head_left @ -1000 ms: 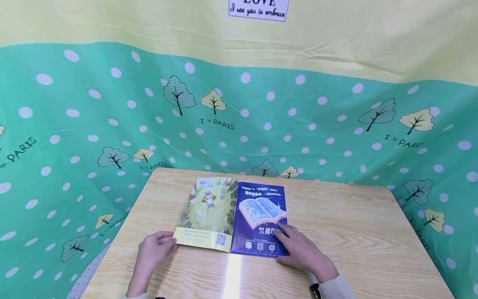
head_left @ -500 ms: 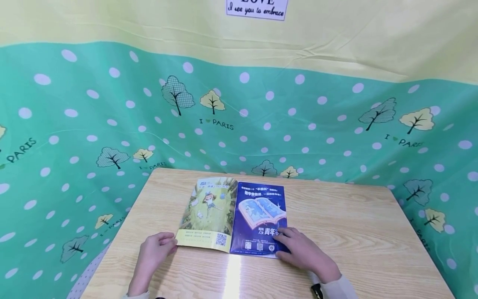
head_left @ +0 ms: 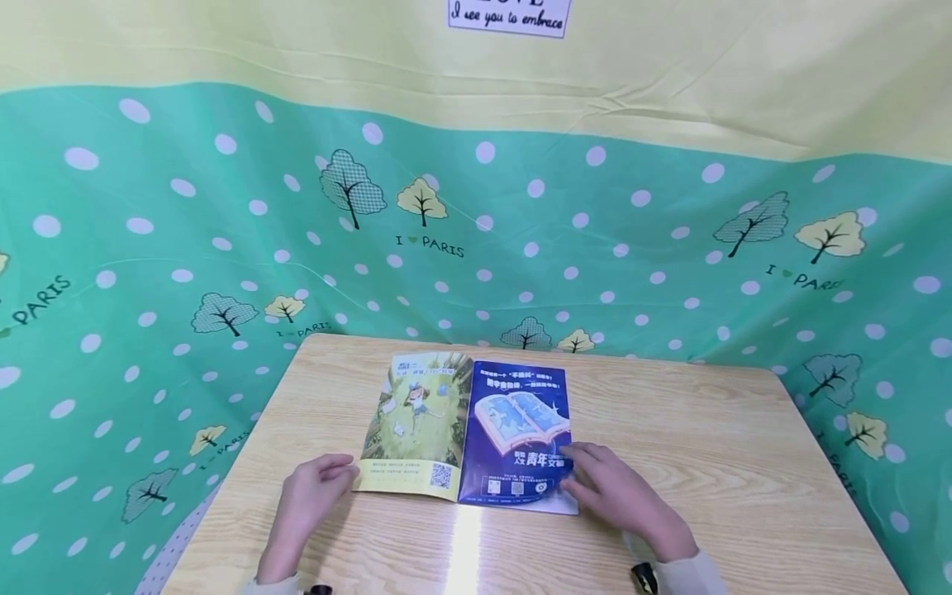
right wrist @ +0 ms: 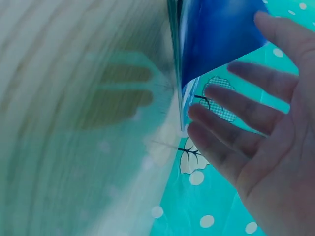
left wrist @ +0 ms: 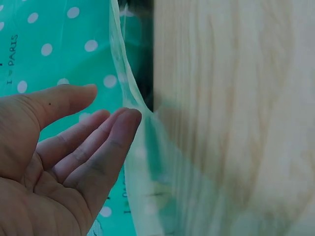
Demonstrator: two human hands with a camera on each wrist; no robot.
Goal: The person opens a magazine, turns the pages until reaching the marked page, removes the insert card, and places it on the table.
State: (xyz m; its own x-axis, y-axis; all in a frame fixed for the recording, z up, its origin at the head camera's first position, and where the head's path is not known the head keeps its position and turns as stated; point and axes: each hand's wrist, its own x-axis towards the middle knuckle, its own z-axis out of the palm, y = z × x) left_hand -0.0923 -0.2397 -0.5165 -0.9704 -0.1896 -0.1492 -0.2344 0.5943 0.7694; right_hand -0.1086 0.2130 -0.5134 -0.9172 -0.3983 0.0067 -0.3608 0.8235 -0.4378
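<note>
An open magazine lies on the table, its left page [head_left: 412, 475] a green illustration with a yellow band and its right page [head_left: 500, 450] dark blue with a drawn book. By the lower left corner is my left hand [head_left: 316, 496]; in the left wrist view its thumb and relaxed fingers [left wrist: 106, 152] have nothing between them. My right hand [head_left: 621, 496] lies at the lower right edge of the blue page, fingers spread. The right wrist view has the thumb [right wrist: 278, 32] beside the blue page [right wrist: 221, 34], which stands off the pages under it; whether they touch I cannot tell.
The wooden table [head_left: 692, 463] extends around the magazine, with a bright light reflection below the spine. A green and yellow curtain [head_left: 640, 273] with dots and trees hangs behind and at both sides.
My right hand has slid right, off the blue page to its edge, uncovering more print. My left hand has shifted slightly upward at the lower left corner. The magazine stays in place.
</note>
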